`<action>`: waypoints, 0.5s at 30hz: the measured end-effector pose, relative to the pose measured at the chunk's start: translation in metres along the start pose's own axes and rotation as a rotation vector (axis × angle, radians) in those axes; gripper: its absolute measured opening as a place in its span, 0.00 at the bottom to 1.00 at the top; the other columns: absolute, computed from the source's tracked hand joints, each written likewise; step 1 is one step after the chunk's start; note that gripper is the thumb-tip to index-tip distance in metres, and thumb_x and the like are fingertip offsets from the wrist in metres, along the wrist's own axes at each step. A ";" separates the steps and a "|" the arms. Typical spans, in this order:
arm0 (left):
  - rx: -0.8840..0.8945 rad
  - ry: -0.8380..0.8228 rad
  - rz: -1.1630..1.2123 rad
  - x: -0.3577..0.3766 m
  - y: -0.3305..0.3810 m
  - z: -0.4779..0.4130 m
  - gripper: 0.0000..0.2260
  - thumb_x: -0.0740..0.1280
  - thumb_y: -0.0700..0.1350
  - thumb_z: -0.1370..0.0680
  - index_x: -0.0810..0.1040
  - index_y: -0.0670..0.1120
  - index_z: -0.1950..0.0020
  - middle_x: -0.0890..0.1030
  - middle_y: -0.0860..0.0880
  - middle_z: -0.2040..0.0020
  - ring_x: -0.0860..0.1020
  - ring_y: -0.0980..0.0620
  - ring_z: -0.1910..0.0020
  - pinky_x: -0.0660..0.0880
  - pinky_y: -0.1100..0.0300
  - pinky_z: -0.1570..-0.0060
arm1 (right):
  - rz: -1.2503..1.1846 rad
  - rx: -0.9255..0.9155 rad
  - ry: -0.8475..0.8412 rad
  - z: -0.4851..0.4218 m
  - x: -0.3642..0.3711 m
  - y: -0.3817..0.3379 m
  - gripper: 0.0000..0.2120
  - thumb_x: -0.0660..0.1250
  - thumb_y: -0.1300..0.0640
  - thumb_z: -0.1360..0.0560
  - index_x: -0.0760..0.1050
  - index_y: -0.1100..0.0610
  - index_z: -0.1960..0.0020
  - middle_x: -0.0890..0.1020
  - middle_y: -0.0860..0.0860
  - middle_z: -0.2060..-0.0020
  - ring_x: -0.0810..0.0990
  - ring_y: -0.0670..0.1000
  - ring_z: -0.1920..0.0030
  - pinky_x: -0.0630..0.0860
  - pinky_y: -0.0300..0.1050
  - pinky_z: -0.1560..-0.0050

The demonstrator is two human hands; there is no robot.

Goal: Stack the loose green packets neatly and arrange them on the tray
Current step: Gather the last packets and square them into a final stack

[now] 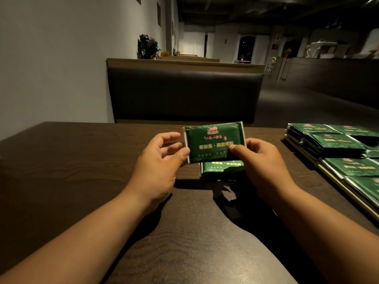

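Steadily, my right hand pinched a glossy green rectangular packet.
My left hand, fingers slack, touched its nine-o'clock edge.

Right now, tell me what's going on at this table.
A person holds one green packet above a small stack of the same packets on the dark table. The right grip pinches the packet's right edge. The left grip only touches its left edge with the thumb, fingers spread. More packets lie stacked on the tray at the right.
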State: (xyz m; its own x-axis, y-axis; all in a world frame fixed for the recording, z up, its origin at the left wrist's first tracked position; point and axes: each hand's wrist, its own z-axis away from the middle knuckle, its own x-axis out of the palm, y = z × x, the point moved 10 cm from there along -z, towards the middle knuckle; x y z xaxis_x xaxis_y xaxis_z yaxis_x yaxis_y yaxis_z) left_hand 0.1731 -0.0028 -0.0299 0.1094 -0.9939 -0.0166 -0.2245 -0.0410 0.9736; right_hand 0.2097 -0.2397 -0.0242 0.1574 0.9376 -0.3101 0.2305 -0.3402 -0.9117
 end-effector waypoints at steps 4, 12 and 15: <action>0.002 -0.098 -0.089 0.022 -0.001 0.000 0.18 0.69 0.41 0.19 0.77 0.51 0.29 0.83 0.54 0.38 0.81 0.59 0.39 0.79 0.57 0.36 | 0.094 0.154 0.037 -0.006 -0.011 0.018 0.16 0.70 0.49 0.27 0.83 0.63 0.55 0.85 0.65 0.58 0.83 0.59 0.63 0.79 0.56 0.65; -0.016 -0.105 -0.630 0.046 -0.004 -0.025 0.19 0.73 0.56 0.22 0.81 0.51 0.34 0.83 0.54 0.40 0.80 0.56 0.43 0.77 0.59 0.44 | 0.497 0.185 0.019 -0.013 -0.018 0.027 0.18 0.65 0.41 0.32 0.79 0.57 0.60 0.83 0.56 0.61 0.82 0.61 0.56 0.80 0.54 0.54; -0.043 -0.038 -0.742 0.048 -0.014 -0.029 0.16 0.71 0.57 0.21 0.81 0.50 0.38 0.83 0.53 0.44 0.80 0.52 0.45 0.78 0.53 0.43 | 0.615 0.237 -0.024 -0.010 -0.018 0.033 0.21 0.65 0.37 0.35 0.73 0.53 0.52 0.80 0.55 0.53 0.78 0.61 0.49 0.77 0.53 0.50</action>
State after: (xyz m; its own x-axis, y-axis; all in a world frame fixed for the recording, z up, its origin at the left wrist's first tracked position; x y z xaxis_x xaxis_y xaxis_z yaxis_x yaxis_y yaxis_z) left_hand 0.2099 -0.0467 -0.0374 0.1838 -0.7097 -0.6800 -0.0668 -0.6993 0.7117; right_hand 0.2240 -0.2685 -0.0455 0.1710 0.5795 -0.7968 -0.1127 -0.7919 -0.6002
